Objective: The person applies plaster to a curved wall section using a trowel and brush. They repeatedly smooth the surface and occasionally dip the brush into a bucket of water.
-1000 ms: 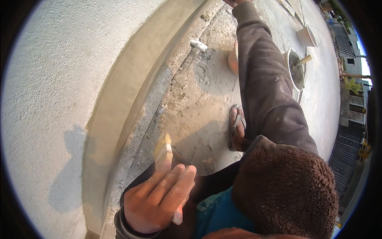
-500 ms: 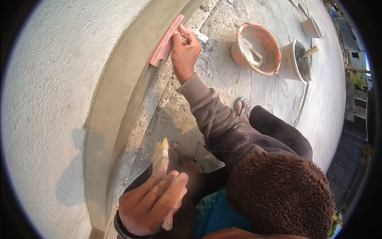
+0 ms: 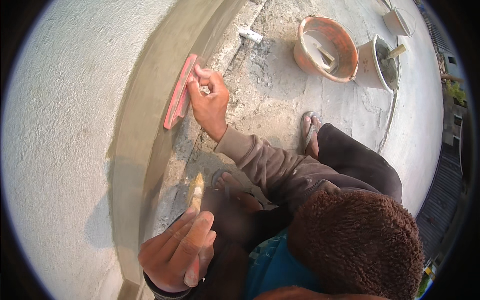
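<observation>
My left hand (image 3: 177, 247) grips a paintbrush with pale bristles (image 3: 196, 189) near the bottom of the view, upright beside the wall's base. In my right hand (image 3: 207, 102) is a red float (image 3: 177, 95), held flat against the smooth, damp-looking plaster band (image 3: 142, 125) that runs along the foot of the rough white wall (image 3: 60, 115). The fingers of that hand are bent round the float's back. Just right of the band lies a rough concrete strip with grit on it (image 3: 250, 100).
An orange tub (image 3: 305, 55) with pale liquid and a tool, a bucket of grey mortar (image 3: 367, 65) with a handle sticking out, and a smaller bucket (image 3: 395, 25) stand at the upper right. A short white pipe piece (image 3: 252, 35) lies near the band. My sandalled foot (image 3: 310, 130) rests on the ground.
My right hand came down from the top edge onto the band with the red float and has slid it downward along it. My left hand with the brush has shifted slightly left.
</observation>
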Demonstrator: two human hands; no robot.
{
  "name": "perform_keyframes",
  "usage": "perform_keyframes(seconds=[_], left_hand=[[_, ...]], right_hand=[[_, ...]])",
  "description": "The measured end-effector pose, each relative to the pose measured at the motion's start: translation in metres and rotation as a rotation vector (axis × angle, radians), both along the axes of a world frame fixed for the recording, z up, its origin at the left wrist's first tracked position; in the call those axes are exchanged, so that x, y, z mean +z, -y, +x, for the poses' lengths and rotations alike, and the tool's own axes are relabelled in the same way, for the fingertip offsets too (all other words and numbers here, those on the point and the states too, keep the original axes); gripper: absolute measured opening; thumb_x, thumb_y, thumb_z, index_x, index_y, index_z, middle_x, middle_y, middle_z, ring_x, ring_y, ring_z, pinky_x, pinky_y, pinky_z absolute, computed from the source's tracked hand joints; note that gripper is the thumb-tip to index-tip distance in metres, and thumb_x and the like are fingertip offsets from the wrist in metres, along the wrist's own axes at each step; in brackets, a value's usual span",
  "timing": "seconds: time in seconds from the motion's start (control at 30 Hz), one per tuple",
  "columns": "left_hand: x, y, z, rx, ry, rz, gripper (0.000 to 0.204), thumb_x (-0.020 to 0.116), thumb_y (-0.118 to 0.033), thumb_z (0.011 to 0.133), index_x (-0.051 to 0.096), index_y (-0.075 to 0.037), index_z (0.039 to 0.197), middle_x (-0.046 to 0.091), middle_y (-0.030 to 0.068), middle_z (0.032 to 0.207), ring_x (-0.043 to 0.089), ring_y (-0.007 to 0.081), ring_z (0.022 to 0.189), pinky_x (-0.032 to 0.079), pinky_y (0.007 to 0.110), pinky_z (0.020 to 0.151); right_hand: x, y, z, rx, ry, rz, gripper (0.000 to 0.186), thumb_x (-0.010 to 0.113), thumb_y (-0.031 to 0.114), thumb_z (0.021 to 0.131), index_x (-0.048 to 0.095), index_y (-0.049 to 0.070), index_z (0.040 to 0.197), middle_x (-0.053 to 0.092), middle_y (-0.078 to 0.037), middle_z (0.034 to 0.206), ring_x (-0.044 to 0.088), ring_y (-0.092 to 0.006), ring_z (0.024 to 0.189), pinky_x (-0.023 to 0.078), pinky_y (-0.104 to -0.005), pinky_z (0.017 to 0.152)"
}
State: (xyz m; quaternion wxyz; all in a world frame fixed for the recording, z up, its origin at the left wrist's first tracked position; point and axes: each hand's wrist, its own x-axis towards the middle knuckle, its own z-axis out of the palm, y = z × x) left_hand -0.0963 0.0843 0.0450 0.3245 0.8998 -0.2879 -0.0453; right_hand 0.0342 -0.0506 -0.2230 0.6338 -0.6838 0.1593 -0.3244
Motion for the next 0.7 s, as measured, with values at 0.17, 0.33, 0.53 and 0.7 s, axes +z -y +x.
perform_keyframes(seconds=[0.17, 0.33, 0.53, 0.7], left_hand=[[-0.009, -0.001, 0.000, 0.040, 0.024, -0.045, 0.027, 0.068, -0.008, 0.094, 0.069, -0.005, 0.120, 0.078, 0.0149, 0.092, 0.078, 0.0291, 0.072, 0.062, 0.033, 0.061], [0.002, -0.014, -0.007, 0.117, 0.063, -0.056, 0.022, 0.069, -0.005, 0.091, 0.072, 0.000, 0.113, 0.078, 0.0153, 0.093, 0.078, 0.0297, 0.073, 0.060, 0.032, 0.059], [-0.003, -0.002, 0.008, 0.151, -0.004, -0.083, 0.027, 0.067, 0.003, 0.090, 0.068, 0.002, 0.116, 0.077, 0.0174, 0.106, 0.078, 0.0320, 0.077, 0.064, 0.032, 0.063], [-0.018, 0.023, 0.045, 0.090, 0.206, -0.306, 0.031, 0.073, 0.005, 0.086, 0.071, 0.001, 0.116, 0.077, 0.0141, 0.106, 0.077, 0.0306, 0.093, 0.064, 0.038, 0.086]], right_hand=[[-0.002, -0.009, -0.043, 0.117, -0.085, 0.276, 0.033, 0.072, 0.008, 0.095, 0.059, -0.001, 0.124, 0.061, -0.010, 0.115, 0.064, -0.0118, 0.091, 0.056, -0.0268, 0.068], [0.062, 0.065, 0.075, 0.053, 0.153, 0.498, 0.033, 0.064, 0.008, 0.097, 0.057, -0.004, 0.127, 0.063, -0.015, 0.113, 0.065, -0.0136, 0.087, 0.054, -0.0292, 0.070], [-0.018, -0.043, -0.076, 0.194, -0.098, 0.101, 0.025, 0.069, 0.002, 0.096, 0.063, -0.001, 0.121, 0.065, -0.007, 0.111, 0.062, -0.0082, 0.095, 0.052, -0.0230, 0.083], [-0.006, 0.026, -0.083, 0.367, -0.029, 0.805, 0.030, 0.067, 0.008, 0.097, 0.055, 0.004, 0.124, 0.064, -0.009, 0.121, 0.064, -0.0145, 0.106, 0.054, -0.0314, 0.086]])
